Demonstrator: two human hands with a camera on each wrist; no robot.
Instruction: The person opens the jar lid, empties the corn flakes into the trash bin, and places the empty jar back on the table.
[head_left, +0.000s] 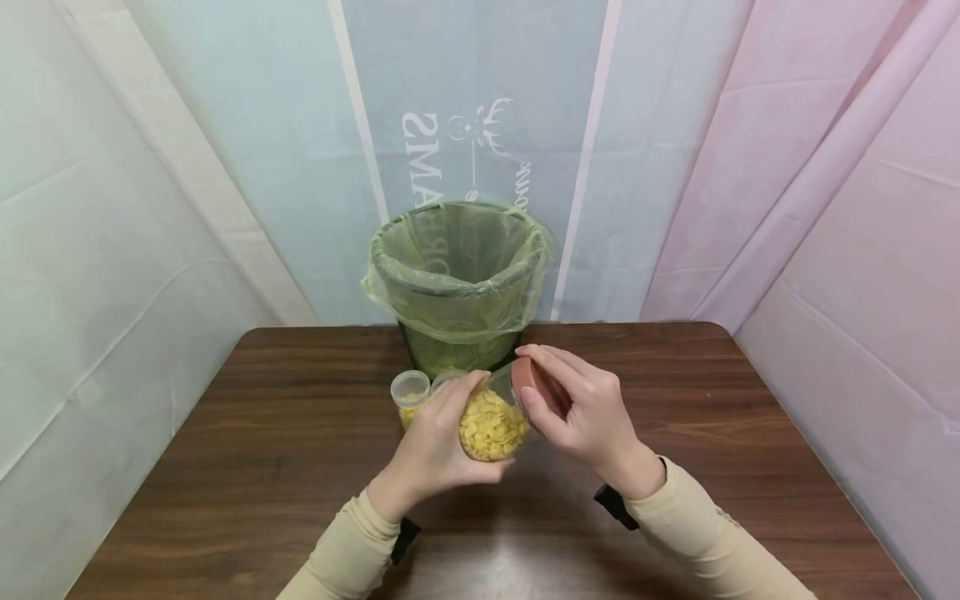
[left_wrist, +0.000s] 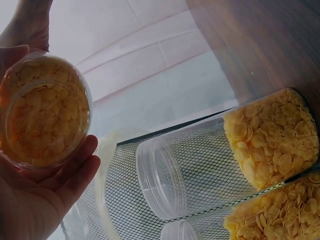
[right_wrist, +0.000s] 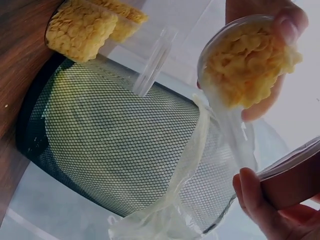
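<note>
My left hand [head_left: 431,437] grips a clear plastic jar [head_left: 491,425] partly filled with yellow corn flakes. The jar is tilted, its base towards the head camera and its mouth towards the right. At that mouth my right hand [head_left: 588,408] holds a reddish-brown lid [head_left: 543,387] between thumb and fingers. The lid [right_wrist: 295,182] is beside the jar's rim in the right wrist view; whether they touch I cannot tell. Two more jars of corn flakes, lidless, stand beyond the left hand, one jar [left_wrist: 175,175] showing plainly in the left wrist view.
A mesh waste bin [head_left: 461,333] with a thin greenish-yellow liner [head_left: 382,275] stands at the table's back edge, just behind the jars. The dark wooden table [head_left: 285,433] extends to both sides. Fabric curtains [head_left: 277,142] surround it.
</note>
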